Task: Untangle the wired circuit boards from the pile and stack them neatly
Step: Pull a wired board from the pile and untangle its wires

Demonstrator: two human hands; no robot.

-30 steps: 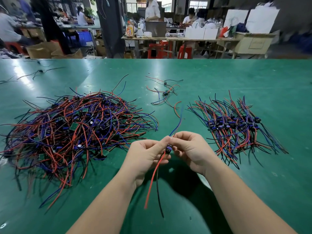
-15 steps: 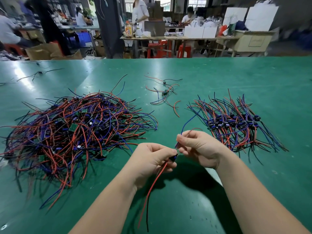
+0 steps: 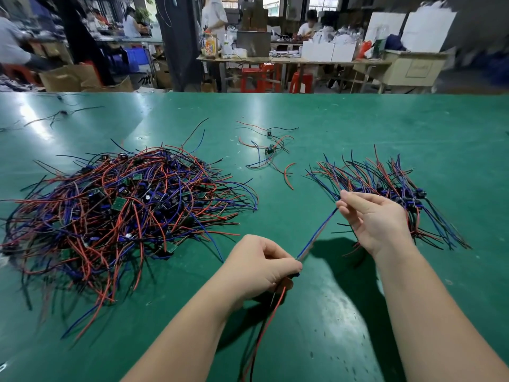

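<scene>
Tangled pile (image 3: 118,205): left of the left hand, red, blue and black wires knotted over small green boards on the green table (image 3: 358,119).
Left hand (image 3: 259,268): clenched around 1 wired board, mostly hidden in the fist; a red wire (image 3: 271,310) hangs below.
Blue wires (image 3: 316,235): stretched straight between the 2 hands.
Loose boards (image 3: 271,150): beyond both hands.
Right hand (image 3: 374,216): thumb and forefinger pinch the blue wires' far end.
Stack (image 3: 399,186): just behind the right hand, wires fanned both ways.
</scene>
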